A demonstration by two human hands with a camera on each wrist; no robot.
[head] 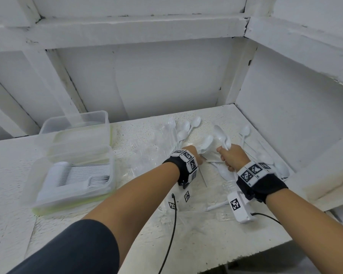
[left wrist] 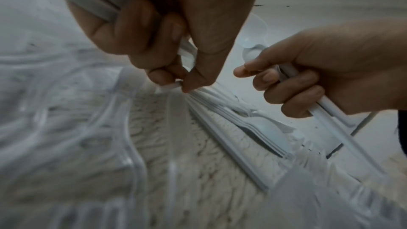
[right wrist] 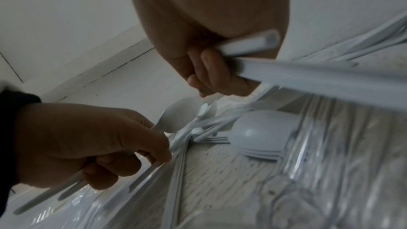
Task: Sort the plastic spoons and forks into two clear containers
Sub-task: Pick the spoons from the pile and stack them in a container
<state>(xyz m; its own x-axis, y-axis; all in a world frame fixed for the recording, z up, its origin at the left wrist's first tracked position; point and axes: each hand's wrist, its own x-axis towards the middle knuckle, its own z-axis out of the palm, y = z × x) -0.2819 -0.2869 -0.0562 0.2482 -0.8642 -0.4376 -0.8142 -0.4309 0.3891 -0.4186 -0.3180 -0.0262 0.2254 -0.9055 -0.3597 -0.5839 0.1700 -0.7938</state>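
- Plastic spoons (head: 188, 127) and clear forks (head: 171, 123) lie loose in a heap toward the far right corner of the surface (head: 18, 224), on crinkled clear wrapping. More spoons trail along the right edge.
- Two clear containers stand near the left edge, touching each other. The far container (head: 77, 123) looks empty. The near container (head: 73, 175) holds a neat row of nested white cutlery; whether these are spoons or forks I cannot tell.
- The left hand (head: 195, 156) is curled round a few white handles and pinches one more handle end (left wrist: 174, 84) between thumb and fingertip, low over the heap.
- The stack of nested spoons (left wrist: 262, 135) it pulls at lies flat on the surface, long axis running from the left hand away toward the right hand, bowls at the far end.
- The right hand (head: 233, 157) is just beside the left, not touching it, clamped round a bundle of spoons (head: 220, 135) with bowls pointing up and away, handles trailing down toward the near edge.
- The containers lie well apart to the left of both hands, so the left hand is the nearer one for a drop-off, in my judgement.
- Hard to make out: the clear forks nearly vanish against the wrapping, both wrist views are blurred, and the count in either hand is hidden by the fingers.
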